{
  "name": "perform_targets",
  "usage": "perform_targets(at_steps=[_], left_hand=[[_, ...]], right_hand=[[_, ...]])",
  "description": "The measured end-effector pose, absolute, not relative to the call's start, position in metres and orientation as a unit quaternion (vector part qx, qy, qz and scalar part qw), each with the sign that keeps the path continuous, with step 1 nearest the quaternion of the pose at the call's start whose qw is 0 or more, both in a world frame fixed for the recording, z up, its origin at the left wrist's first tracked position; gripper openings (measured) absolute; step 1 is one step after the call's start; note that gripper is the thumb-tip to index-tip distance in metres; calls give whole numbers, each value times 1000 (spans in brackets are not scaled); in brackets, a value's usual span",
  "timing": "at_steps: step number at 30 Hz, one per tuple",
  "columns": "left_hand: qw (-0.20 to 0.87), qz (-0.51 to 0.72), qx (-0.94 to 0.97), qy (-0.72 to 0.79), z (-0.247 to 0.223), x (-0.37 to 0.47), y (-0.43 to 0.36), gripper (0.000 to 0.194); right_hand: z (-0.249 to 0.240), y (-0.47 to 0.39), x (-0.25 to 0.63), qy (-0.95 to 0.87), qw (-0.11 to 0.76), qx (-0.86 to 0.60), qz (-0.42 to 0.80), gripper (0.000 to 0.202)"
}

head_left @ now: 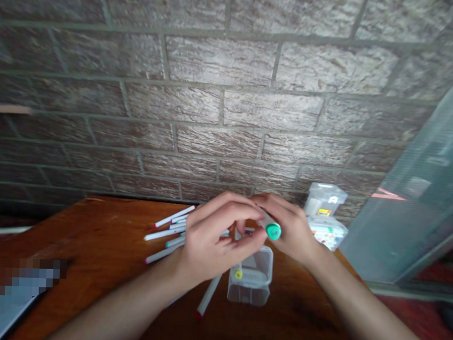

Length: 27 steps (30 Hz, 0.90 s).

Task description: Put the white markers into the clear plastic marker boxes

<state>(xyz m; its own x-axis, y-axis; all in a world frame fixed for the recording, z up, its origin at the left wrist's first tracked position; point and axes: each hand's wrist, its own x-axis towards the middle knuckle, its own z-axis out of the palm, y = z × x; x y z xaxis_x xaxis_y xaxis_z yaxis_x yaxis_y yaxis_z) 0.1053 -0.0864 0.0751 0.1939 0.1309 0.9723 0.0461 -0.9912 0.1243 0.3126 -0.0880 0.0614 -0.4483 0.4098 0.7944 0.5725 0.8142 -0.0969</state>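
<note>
A white marker with a green end is held between both hands above the table. The fingertips of my left hand pinch it from the left. My right hand closes round its far part, which the fingers partly hide. Just below, a clear plastic box stands with a yellow-ended marker in it. Several white markers with coloured ends lie loose to the left, partly behind my left hand. One red-ended marker rests left of the box.
The wooden table backs onto a brick wall. Clear containers stand at its right back corner, one on top of another. At the lower left is a flat, partly pixelated object. A translucent panel stands at the right.
</note>
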Motion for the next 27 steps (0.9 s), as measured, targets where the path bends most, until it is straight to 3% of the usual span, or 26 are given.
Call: perform_targets(at_steps=[16, 22, 27], left_hand=[[39, 645, 762, 39, 75, 107, -85, 25], [17, 660, 747, 72, 67, 107, -77, 34], [137, 676, 708, 154, 71, 100, -50, 29]], right_hand=[[60, -88, 314, -844, 434, -302, -89, 21], [59, -83, 319, -835, 432, -317, -120, 22], [69, -82, 334, -809, 451, -349, -139, 20]])
